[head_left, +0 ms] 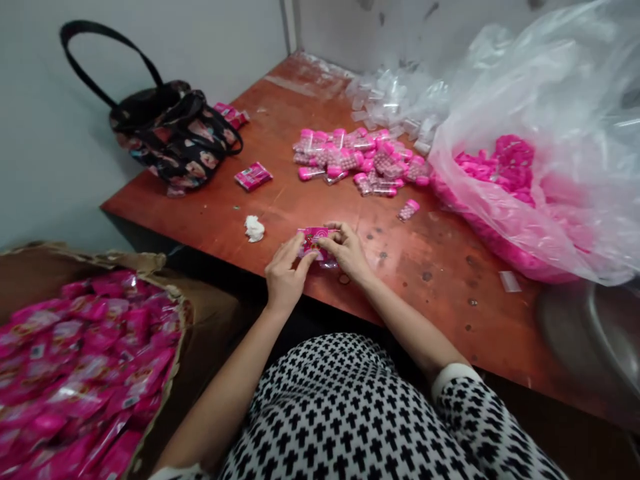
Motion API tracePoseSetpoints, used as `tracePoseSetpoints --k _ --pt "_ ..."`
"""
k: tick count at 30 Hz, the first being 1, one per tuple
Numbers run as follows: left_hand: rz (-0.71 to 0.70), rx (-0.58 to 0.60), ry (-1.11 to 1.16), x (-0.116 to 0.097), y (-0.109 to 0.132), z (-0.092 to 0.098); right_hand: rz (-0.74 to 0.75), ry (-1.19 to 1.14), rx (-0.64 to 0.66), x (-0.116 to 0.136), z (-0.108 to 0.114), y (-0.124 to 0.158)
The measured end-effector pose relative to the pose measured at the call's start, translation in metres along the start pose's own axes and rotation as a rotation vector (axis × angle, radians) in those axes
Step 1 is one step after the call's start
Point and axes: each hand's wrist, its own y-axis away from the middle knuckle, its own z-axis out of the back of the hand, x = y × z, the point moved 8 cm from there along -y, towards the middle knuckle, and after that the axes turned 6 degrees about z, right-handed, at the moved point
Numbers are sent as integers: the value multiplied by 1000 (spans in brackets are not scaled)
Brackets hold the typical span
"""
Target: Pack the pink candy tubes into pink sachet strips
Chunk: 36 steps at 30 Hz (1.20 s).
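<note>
Both my hands hold one small pink packet [313, 239] just above the near edge of the red-brown table [280, 200]. My left hand [285, 273] grips its left end with thumb and fingers. My right hand [347, 252] pinches its right end. Farther back on the table lies a pile of several small clear tubes with pink caps [357, 161]. One loose tube [409, 209] rests apart from the pile, to the right of my hands.
A cardboard box [170, 293] full of pink packets stands at the lower left. A dark floral handbag [175, 137] sits at the table's far left, with a pink packet [253, 176] and a white crumpled scrap [255, 228] nearby. A large clear plastic bag [540, 167] of pink items fills the right.
</note>
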Motion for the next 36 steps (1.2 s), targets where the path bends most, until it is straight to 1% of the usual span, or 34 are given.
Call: tracePoseSetpoints --k 2,4,6,7,8,9,11,13,14,15,17,19,21,23,25,26,27,28,30,31,33,34,36 --pt "217 54 157 11 1 -6 0 10 52 7 1 0" --pt "417 167 305 20 4 -21 -3 68 142 13 2 3" --pt "533 253 394 24 8 -34 -9 187 223 17 8 4" --pt "568 257 416 25 9 -38 -5 291 221 20 16 2" --pt "597 236 432 27 10 -39 3 431 177 25 30 -1" --pt "624 204 446 29 11 -39 8 604 89 32 49 -6" --pt "680 139 485 32 14 -39 -13 994 -182 54 95 -14" --pt "730 95 550 35 17 -40 -133 1314 -438 75 140 -19" --pt "752 79 588 36 19 -41 -202 1413 -506 81 157 -22" --pt "772 59 628 36 19 -42 -266 1478 -540 84 171 -26" --pt "807 3 710 36 20 -42 -356 1549 -505 83 190 -36" --pt "841 -61 793 36 21 -41 -402 1586 -422 76 201 -43" --pt "869 -101 871 36 21 -41 -415 1618 -363 71 205 -44" --pt "886 -123 936 36 21 -41 -375 1636 -308 68 200 -38" --pt "898 -145 989 38 20 -41 -238 1555 -256 67 180 -26" --pt "906 -157 1013 39 21 -42 -152 1432 -254 67 166 -15" --pt "913 -166 1034 40 21 -42 -95 1235 -223 63 148 -3" --pt "917 -171 1052 41 22 -42 -60 990 -157 55 127 11" --pt "913 -167 1079 42 22 -44 -41 537 -30 40 79 39" --pt "909 -160 1086 41 23 -45 -46 381 14 34 57 53" --pt "898 -144 1094 40 23 -46 -70 196 46 23 25 73" --pt "892 -138 1100 38 23 -47 -81 148 38 19 15 79" --pt "874 -133 1119 35 24 -49 -100 107 10 13 5 84"
